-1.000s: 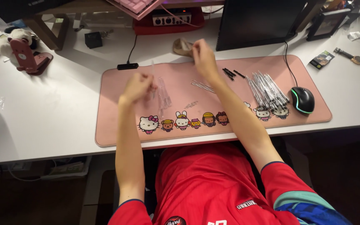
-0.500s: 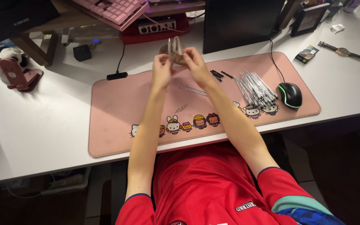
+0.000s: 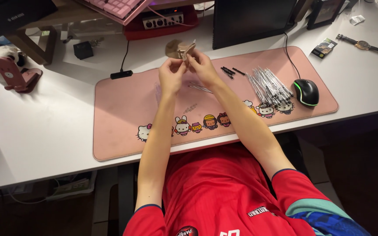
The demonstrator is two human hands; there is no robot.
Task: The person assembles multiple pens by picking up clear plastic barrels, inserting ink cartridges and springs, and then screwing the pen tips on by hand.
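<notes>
Above the far edge of the pink mat (image 3: pixel 123 131), the left hand (image 3: pixel 170 76) and the right hand (image 3: pixel 200 65) both pinch a small beige pouch (image 3: pixel 179 48), fingers closed on it.

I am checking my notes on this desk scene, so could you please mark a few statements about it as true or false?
1. Both hands hold a small tan pouch above the pink desk mat. True: the left hand and right hand meet at it.
2. The computer mouse lies at the mat's left end. False: it lies at the right end.
3. A bundle of clear pens lies beside the mouse. True.
4. The wristwatch is on the person's wrist. False: it lies on the white desk, far right.
5. The person wears a red shirt. True.
</notes>
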